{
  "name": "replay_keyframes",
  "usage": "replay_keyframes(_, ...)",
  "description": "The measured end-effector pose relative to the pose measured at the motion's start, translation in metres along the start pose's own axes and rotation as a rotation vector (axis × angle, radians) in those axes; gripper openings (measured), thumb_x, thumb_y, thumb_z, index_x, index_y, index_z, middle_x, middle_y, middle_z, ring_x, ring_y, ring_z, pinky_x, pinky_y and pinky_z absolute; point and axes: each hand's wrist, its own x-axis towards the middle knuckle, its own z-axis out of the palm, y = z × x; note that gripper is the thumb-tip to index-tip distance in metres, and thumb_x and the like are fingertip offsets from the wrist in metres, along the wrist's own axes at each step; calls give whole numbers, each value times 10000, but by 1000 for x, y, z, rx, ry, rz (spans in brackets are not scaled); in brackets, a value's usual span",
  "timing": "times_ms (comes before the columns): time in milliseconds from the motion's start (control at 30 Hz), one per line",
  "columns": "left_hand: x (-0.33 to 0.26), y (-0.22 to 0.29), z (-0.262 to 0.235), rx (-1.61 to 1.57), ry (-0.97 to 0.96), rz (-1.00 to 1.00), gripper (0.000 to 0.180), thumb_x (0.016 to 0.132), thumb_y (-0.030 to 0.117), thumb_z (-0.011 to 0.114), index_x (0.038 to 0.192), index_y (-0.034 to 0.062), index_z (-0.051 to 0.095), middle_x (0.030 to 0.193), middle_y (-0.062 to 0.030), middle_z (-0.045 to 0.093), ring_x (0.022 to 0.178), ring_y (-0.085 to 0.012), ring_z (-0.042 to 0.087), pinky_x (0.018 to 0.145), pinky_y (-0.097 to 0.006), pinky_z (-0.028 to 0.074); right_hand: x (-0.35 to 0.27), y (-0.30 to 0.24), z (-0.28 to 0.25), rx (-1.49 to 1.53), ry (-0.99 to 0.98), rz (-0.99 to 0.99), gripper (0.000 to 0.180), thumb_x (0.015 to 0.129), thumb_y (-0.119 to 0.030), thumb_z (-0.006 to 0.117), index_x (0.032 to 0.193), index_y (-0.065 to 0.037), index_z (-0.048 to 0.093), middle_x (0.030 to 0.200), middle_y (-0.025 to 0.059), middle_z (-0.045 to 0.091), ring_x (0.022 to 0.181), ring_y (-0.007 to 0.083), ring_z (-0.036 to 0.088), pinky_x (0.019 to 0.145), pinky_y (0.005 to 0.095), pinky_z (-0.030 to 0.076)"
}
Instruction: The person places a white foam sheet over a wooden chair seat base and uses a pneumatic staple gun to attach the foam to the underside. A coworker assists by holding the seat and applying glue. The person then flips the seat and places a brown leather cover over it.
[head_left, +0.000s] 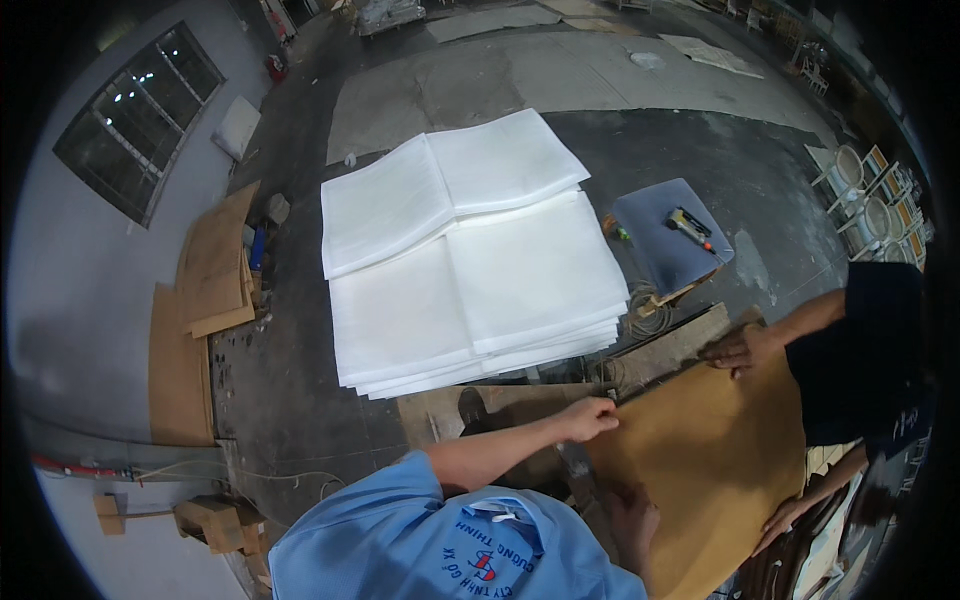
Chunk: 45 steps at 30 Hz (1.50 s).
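A large yellow-brown sheet (715, 440), perhaps cardboard, is spread out at the lower right. My left hand (588, 419) reaches across and pinches its far-left corner. Closer to my body, my right hand (634, 522) is curled at the sheet's left edge; its fingertips are partly hidden. Opposite me, a co-worker in a dark shirt has one hand (745, 350) at the sheet's far edge. The co-worker's other hand (784, 522) is at its right edge. Left of the sheet, beyond my left arm, rises a stack of white foam-like sheets (400, 325).
A grey padded stool (665, 240) carries a hand tool (690, 228). Coiled cord (650, 318) lies beside it. Brown boards (215, 260) lean against the left wall. Small boxes (210, 525) are at lower left, and stacked white chairs (875, 200) stand at far right.
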Motion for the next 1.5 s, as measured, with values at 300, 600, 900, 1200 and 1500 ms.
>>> replay_keyframes(300,-38,-95,-152,111,46,-301,427,1007,378,788,1278,67,680,999,-113,754,963,-257,758,856,-425,597,5,-23,12,-109,-1,196,238,837,-101,825,957,-49,626,721,172,694,690,401,723,658,503,543)
replay_keyframes(600,101,-244,-200,750,97,-222,1015,857,415,904,1675,101,392,1660,-291,387,1569,-527,332,1278,-657,297,-26,-17,13,-54,-145,545,147,1071,-156,733,1093,-21,680,1007,122,735,874,255,682,803,382,575)
replay_keyframes(900,235,-380,-295,1159,218,-77,623,969,138,650,1587,128,572,1635,-202,555,1494,-395,540,1266,-579,378,22,-42,21,-227,-126,271,316,1030,-269,793,850,-94,603,742,103,547,599,336,560,557,469,448)
replay_keyframes(1200,215,-356,-226,1071,-26,-218,879,967,284,762,1725,143,341,1758,-253,317,1599,-525,308,1283,-694,251,15,-49,23,-245,-127,296,383,1045,-279,781,804,-107,538,699,102,495,562,341,495,527,488,402)
replay_keyframes(1500,226,-390,-220,1113,-39,-155,871,919,77,687,1723,136,356,1756,-230,350,1621,-481,321,1322,-593,279,16,-44,7,-218,-203,368,290,1023,-148,792,867,-95,554,735,99,554,566,280,519,518,450,420)
